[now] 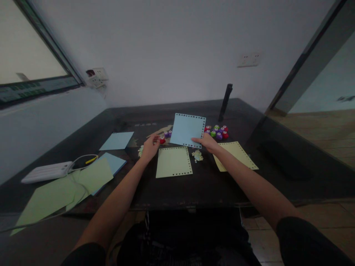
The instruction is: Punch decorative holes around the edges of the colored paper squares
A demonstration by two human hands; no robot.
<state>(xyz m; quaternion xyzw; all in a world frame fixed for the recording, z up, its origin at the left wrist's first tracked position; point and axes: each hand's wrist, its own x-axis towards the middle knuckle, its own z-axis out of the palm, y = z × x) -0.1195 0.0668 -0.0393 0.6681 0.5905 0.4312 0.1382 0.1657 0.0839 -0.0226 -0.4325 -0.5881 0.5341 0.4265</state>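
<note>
A light blue sheet of paper (186, 129) with punched holes along its top and right edges is held up in my right hand (210, 142), thumb on its face. My left hand (150, 147) has its fingers curled at a small red craft punch (162, 140). Purple craft punches (168, 133) sit just beyond it, partly hidden by the blue sheet. Below lies a pale green sheet (173, 162) with holes along several edges. Small paper cut-outs (197, 156) are piled to its right, and more cut-outs (141, 150) show beside my left hand.
Several coloured craft punches (219, 135) cluster beyond my right hand. A yellow punched sheet (239, 157) lies under my right forearm. At left are a blue sheet (117, 140), green sheets (52, 194) and a white power strip (47, 172) with a cable. A black post (225, 102) stands at the back.
</note>
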